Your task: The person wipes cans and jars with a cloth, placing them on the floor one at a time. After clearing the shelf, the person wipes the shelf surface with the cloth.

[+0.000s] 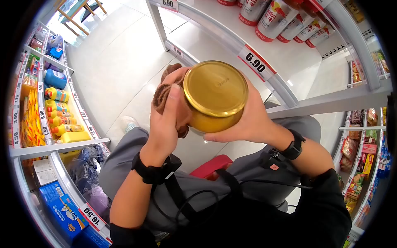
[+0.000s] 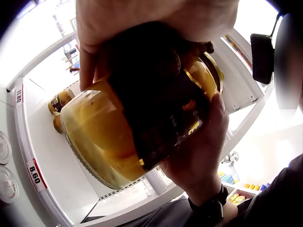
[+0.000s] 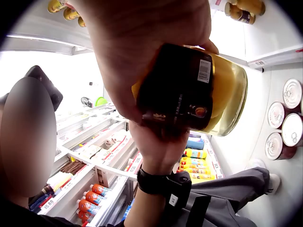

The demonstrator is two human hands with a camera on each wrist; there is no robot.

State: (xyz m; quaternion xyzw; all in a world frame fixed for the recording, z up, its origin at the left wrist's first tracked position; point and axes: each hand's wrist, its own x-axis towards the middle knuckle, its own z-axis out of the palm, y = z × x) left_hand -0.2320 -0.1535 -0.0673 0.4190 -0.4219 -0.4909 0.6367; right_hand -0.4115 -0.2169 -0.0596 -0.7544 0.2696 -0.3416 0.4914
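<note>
A glass jar of yellow fruit with a gold lid point(image 1: 215, 89) is held up in front of the person's lap, its lid toward the head camera. The right hand point(image 1: 255, 115) grips the jar's right side, thumb low on the glass. On the other side, the left hand point(image 1: 163, 130) holds a bunched brown cloth point(image 1: 162, 99) against the jar, thumb over the fabric. A dark label point(image 3: 180, 90) wraps the jar in the right wrist view. The clear glass base point(image 2: 97, 137) faces outward in the left wrist view. Most of the left fingers are hidden behind the cloth.
A white shelf with red-and-silver cans point(image 1: 275, 18) and a 6.90 price tag point(image 1: 254, 62) stands just beyond the jar. Shelves with yellow bottles point(image 1: 62, 111) line the left. Similar jars point(image 2: 60, 101) sit on a lower shelf. A red stool point(image 1: 213, 166) shows below.
</note>
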